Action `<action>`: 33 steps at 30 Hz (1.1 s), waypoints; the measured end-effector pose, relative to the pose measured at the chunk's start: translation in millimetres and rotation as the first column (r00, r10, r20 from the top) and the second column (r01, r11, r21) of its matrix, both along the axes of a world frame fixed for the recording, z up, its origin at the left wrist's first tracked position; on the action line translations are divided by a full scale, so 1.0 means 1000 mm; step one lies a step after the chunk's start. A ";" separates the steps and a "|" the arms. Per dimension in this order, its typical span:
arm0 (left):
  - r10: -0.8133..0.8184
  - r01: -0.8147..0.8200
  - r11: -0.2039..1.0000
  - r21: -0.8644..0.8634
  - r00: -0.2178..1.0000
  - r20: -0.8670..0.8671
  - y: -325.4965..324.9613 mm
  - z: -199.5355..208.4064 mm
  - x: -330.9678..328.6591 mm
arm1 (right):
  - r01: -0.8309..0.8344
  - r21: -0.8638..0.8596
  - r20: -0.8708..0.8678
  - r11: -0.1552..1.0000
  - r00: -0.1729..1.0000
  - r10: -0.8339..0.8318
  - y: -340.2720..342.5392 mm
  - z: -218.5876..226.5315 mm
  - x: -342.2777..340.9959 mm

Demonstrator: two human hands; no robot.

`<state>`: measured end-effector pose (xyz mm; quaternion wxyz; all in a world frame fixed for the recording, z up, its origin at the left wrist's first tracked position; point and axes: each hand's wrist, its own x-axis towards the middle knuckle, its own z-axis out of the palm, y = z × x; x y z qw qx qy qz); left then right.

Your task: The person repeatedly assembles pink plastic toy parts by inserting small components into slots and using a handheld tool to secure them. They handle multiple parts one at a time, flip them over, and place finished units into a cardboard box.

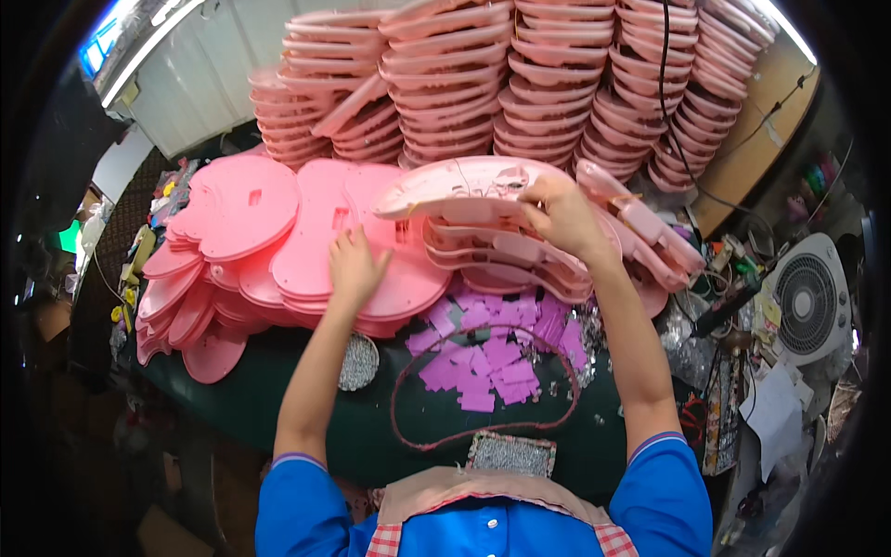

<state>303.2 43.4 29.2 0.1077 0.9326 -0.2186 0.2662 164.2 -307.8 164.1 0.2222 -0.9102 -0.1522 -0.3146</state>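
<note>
My left hand (359, 267) rests, fingers spread, on the top sheet of a stack of flat pink plastic panels (320, 218), each with a small rectangular cut-out. At the upper middle, my right hand (563, 215) closes its thumb and fingers on the rim of a pale pink curved plastic shell (436, 186). That shell is tilted, and small parts and thin wire show inside it. Under it lie several more pink shells (506, 243), nested on one another. Another pile of pink panels (232, 204) fans out left of my left hand.
Tall stacks of pink shells (445, 84) line the back. On the dark green tabletop (371, 418) lie purple rectangular pieces (483, 362), a looped cord (401, 408), a round dish (358, 362) and a rectangular tray (510, 455) of small metal parts. A fan (806, 297) stands right.
</note>
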 end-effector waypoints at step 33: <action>-0.496 -0.038 0.701 -0.712 0.692 -0.525 0.110 0.148 0.076 | 0.025 0.802 -0.327 0.597 0.854 0.404 0.121 -0.118 -0.124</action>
